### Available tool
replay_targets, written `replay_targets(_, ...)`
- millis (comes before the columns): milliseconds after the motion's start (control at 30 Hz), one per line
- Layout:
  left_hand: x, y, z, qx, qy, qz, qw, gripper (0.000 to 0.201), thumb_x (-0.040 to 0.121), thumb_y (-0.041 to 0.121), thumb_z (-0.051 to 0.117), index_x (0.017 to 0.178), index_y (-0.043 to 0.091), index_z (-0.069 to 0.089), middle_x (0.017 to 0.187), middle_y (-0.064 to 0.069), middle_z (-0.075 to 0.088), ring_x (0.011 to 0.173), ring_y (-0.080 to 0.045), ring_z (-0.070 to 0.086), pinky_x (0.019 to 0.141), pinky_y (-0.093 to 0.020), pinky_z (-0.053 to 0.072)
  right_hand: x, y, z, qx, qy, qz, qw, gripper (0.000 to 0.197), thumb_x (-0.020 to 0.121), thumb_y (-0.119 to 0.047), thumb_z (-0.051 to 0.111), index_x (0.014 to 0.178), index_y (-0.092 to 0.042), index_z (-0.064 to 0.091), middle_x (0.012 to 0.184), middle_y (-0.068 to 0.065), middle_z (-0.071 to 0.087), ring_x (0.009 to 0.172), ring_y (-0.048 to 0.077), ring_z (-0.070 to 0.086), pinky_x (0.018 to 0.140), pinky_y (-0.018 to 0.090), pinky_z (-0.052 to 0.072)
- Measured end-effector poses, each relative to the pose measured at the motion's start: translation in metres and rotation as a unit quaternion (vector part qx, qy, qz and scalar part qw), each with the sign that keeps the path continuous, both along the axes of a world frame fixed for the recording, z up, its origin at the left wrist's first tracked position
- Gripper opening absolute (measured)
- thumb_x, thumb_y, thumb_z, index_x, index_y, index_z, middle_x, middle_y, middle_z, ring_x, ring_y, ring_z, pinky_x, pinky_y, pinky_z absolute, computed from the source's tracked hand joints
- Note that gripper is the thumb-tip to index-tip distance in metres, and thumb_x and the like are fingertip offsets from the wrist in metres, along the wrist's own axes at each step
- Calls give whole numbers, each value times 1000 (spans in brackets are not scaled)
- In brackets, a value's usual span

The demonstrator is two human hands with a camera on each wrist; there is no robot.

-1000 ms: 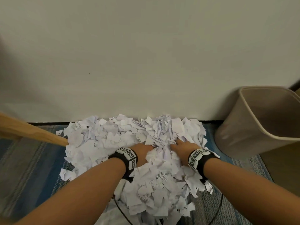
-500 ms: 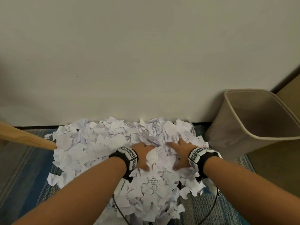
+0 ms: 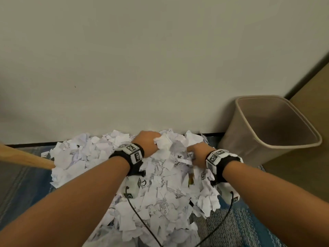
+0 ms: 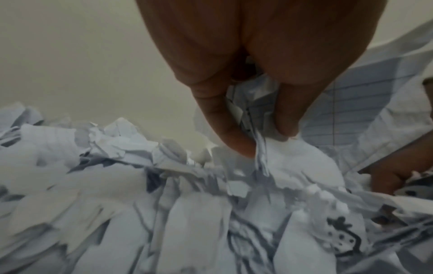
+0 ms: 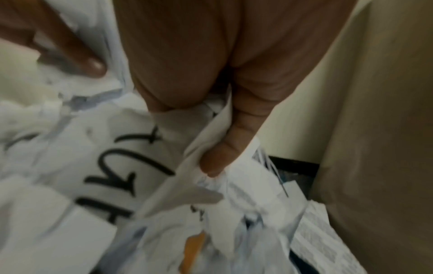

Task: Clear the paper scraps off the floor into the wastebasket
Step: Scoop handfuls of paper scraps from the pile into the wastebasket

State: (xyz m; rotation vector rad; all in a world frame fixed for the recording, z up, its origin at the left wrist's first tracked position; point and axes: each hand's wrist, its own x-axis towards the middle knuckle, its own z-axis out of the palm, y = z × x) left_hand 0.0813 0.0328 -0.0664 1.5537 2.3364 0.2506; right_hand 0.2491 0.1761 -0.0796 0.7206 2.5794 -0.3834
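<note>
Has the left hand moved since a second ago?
Yes. The left hand has gone forward over the scraps, toward the baseboard, and now grips some.

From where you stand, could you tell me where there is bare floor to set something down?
Bare striped blue-grey rug lies left of the heap of torn white paper scraps, below the wooden pole, and again at lower right. Against the wall it is crowded: scraps run to the tan plastic wastebasket, whose inside looks empty.
</note>
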Motion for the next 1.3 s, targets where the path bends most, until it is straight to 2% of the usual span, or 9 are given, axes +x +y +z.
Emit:
replay_targets(100, -16, 7, 7, 56, -51, 57, 995, 14, 91, 25, 55, 80, 17, 56, 84, -1, 60, 82, -23, 58, 68, -27, 37, -2, 13, 29, -6, 36, -23, 999, 25, 84, -13, 63, 109, -7, 64, 110, 10, 64, 106, 28, 60, 79, 26, 44)
replay_targets(233, -26, 18, 14, 114, -64, 109, 985, 12, 87, 24, 61, 77, 17, 60, 76, 4, 61, 71, -18, 55, 55, -22, 32, -2, 33, 58, -21, 105, -80, 991, 17, 78, -17, 69, 91, -26, 65, 96, 5, 67, 91, 28, 64, 74, 30, 52)
replay_targets(533, 2, 61, 70, 314, -152, 170, 921, 25, 86, 16, 66, 66, 17, 51, 63, 4, 52, 57, -8, 44, 48, -9, 31, 32, 84, 151, -51, 314, -152, 936, 15, 81, -13, 72, 83, -26, 65, 75, -7, 65, 63, 12, 59, 55, 21, 45)
replay_targets(733, 45, 114, 97, 411, -226, 140, 872, 23, 86, 20, 67, 73, 8, 53, 62, 5, 49, 58, -11, 40, 56, -24, 35, 78, 130, 168, -19, 402, -266, 876, 12, 75, -13, 70, 75, -24, 66, 73, -2, 68, 65, 16, 62, 62, 27, 50)
replay_targets(867, 83, 143, 104, 420, -250, 94, 867, 21, 86, 20, 68, 73, 11, 54, 61, 5, 50, 55, -9, 38, 50, -14, 33, 108, 145, 155, 59, 343, -325, 879, 3, 81, -15, 66, 83, -18, 66, 84, 6, 70, 78, 26, 65, 73, 33, 54)
replay_targets(1000, 114, 168, 104, 412, -287, 59, 863, 19, 86, 20, 67, 73, 15, 53, 64, 5, 54, 55, -7, 41, 50, -12, 35, 122, 151, 139, 106, 185, -320, 923, 18, 83, -28, 63, 71, -17, 57, 86, 8, 68, 68, 22, 58, 56, 25, 39)
replay_targets(1100, 133, 183, 102, 397, -295, 43, 868, 17, 86, 21, 65, 81, 9, 54, 69, -1, 58, 56, -7, 43, 52, -13, 36, 126, 153, 131, 97, 108, -295, 944, 24, 91, -33, 60, 92, -10, 64, 97, 8, 64, 87, 28, 60, 72, 30, 46)
replay_targets(1233, 152, 194, 96, 340, -294, -4, 893, 11, 86, 18, 64, 95, 21, 59, 84, 4, 64, 77, -17, 58, 65, -20, 43, 133, 160, 122, 74, 115, -329, 934, 20, 85, -33, 63, 102, -23, 61, 103, 3, 65, 87, 24, 59, 73, 29, 44)
replay_targets(1300, 158, 198, 89, 312, -291, -20, 904, 33, 84, 15, 64, 116, 23, 61, 102, 3, 69, 94, -20, 63, 80, -25, 48, 137, 163, 119, 69, 123, -357, 923, 24, 83, -28, 66, 105, -21, 63, 106, 7, 66, 90, 28, 63, 72, 29, 45)
